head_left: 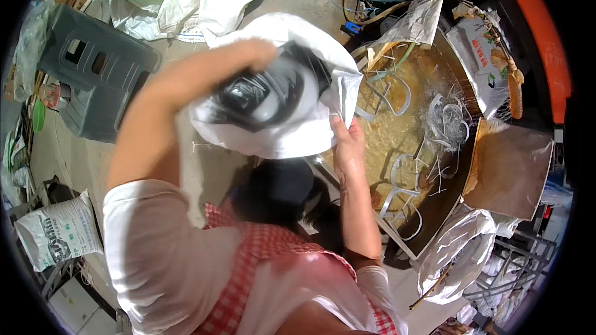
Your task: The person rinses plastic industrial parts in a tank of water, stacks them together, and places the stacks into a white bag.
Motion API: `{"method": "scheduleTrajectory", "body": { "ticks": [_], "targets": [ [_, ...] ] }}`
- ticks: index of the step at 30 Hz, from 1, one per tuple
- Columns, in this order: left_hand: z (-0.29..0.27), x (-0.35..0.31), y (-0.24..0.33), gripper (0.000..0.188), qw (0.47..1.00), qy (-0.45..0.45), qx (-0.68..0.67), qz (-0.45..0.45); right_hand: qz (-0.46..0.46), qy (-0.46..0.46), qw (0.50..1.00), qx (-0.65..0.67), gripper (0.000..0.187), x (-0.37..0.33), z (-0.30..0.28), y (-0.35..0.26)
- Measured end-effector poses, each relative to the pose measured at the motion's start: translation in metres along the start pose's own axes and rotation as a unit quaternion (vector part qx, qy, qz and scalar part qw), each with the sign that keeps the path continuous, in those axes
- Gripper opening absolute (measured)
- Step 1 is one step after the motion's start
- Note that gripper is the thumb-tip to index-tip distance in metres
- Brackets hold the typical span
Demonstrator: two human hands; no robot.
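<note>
The 2 hands are apart, at opposite sides of a white bag (292,141) in the upper middle of the frame. The right hand (349,149), near the center, is clamped on the bag's edge, its thumb on the outer face. The left hand (257,56) reaches over the bag's far side, beside the dark contents (245,93); it is blurred, so I cannot tell whether its fingers grip anything. The bag gapes open, with shiny black and pale shapes inside, too smeared to identify.

Right of center, just beside the right hand, is a tub (397,245) of yellowish water holding pale plastic pieces (403,192). A gray plastic stool (102,59) lies at the upper left, and a printed sack (59,229) sits at the lower left.
</note>
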State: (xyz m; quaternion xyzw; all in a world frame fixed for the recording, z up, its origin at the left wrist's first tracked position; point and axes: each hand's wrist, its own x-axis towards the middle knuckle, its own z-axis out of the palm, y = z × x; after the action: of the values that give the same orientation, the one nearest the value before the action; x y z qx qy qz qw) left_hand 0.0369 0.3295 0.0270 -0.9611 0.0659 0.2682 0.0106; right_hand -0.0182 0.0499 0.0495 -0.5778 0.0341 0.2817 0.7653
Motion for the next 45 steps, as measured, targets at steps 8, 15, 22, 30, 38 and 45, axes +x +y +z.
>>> {"method": "scheduleTrajectory", "body": {
  "ticks": [8,15,22,30,38,45],
  "targets": [
    [0.039,0.043,0.059,0.018,0.986,0.058,0.138,0.066,-0.010,-0.022,0.991,-0.130,0.025,0.011,-0.028,0.000],
    [0.049,0.004,0.027,0.038,0.978,0.106,0.095,0.150,0.010,-0.047,0.996,-0.080,0.028,0.016,-0.034,0.015],
    [0.047,0.029,0.025,0.047,0.966,0.119,0.041,0.224,-0.023,-0.009,0.998,-0.063,0.023,0.018,-0.042,0.023],
    [0.066,-0.016,-0.014,0.052,0.961,0.215,0.025,0.173,-0.022,-0.007,0.995,-0.100,0.027,0.014,-0.018,0.028],
    [0.080,0.006,0.046,0.053,0.969,0.207,0.072,0.118,-0.108,0.115,0.961,-0.225,0.070,0.009,-0.018,0.031],
    [0.025,-0.057,0.073,0.068,0.982,-0.006,0.033,0.188,-0.076,0.053,0.965,-0.243,0.057,0.024,-0.007,0.038]
  ]
}}
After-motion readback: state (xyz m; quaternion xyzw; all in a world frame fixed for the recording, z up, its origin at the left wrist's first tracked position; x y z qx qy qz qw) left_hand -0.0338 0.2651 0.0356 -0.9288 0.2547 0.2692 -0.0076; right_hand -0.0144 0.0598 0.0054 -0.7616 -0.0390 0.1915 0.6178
